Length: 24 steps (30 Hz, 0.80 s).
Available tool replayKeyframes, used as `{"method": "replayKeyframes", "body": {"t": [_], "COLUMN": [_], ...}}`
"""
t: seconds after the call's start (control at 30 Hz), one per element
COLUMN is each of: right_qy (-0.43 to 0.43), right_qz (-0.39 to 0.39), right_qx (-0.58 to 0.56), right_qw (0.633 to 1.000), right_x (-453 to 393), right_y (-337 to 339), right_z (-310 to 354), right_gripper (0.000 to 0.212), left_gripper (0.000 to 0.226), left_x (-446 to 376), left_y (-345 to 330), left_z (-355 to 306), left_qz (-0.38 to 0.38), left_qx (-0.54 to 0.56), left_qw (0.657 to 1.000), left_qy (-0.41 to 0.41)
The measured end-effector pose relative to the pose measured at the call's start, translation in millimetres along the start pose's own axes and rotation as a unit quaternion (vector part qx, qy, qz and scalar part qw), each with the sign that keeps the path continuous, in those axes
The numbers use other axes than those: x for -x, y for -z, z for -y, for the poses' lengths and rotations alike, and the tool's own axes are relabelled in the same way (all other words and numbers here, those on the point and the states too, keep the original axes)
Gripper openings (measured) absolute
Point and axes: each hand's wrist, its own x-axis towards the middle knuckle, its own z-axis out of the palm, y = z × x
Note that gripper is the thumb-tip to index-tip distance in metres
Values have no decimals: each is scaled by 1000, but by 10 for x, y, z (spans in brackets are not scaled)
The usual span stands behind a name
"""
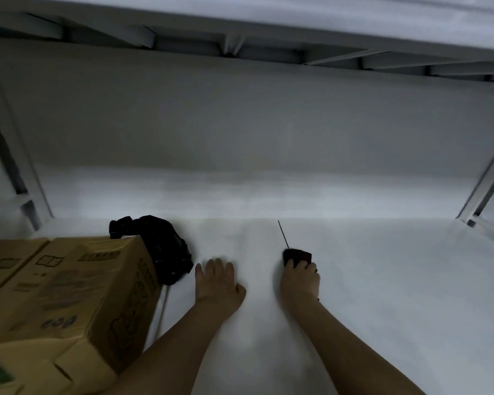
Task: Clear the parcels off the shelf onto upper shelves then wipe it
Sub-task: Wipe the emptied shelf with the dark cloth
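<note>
Where the white shelf (368,295) runs wide under the head camera, both bare forearms reach in from the near edge. Left hand (217,283) lies palm down on the shelf surface, fingers straight and slightly spread, holding nothing. Right hand (300,277) sits a little to the right of it, apart from it, fingers curled over a small dark cloth (297,256) pressed against the shelf; grip clamped on the cloth, whose far edge shows beyond the fingertips. A thin dark line (283,233) runs from the cloth toward the back of the shelf; cannot tell whether it is a thread or a mark.

Cardboard box (69,295) stands at the left of the shelf, brown, printed on top and side, print too blurred to read. A second carton top (6,260) shows at the far left, against the first. Black plastic bag (166,249), crumpled, lies just behind and right of the box's far corner, touching it, near the left hand but not touching it.

Back wall (240,124) is plain, dim grey-white. Underside of the upper shelf (240,49) spans the top with white cross braces. White metal uprights (17,172) frame the left side; another shows at the right. Light is low; edges of the frame are blurred.
</note>
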Motion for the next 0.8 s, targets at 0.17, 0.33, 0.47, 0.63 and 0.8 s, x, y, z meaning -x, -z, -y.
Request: {"method": "replayKeyframes", "body": {"t": [0.17, 0.33, 0.47, 0.63, 0.8], "right_qy": [100, 239, 81, 24, 192], "right_qz": [3, -33, -33, 1, -42], "right_qx": [-15, -64, -28, -22, -65], "right_qw": [995, 968, 996, 999, 978], "right_x": [172, 130, 112, 35, 69], "right_y": [54, 68, 29, 80, 106], "right_z": [657, 592, 280, 461, 808], "right_gripper": [51, 54, 50, 46, 52], "left_gripper": [65, 65, 65, 58, 43], "left_x": [97, 105, 134, 211, 215], "left_y": [-32, -12, 2, 31, 117], "left_z": [148, 278, 290, 316, 411], "left_qz": [-10, -14, -24, -32, -65], "left_qx": [-14, -20, -29, -47, -52], "left_qw": [1000, 1000, 999, 998, 996], "left_qy": [5, 1, -18, -38, -35]}}
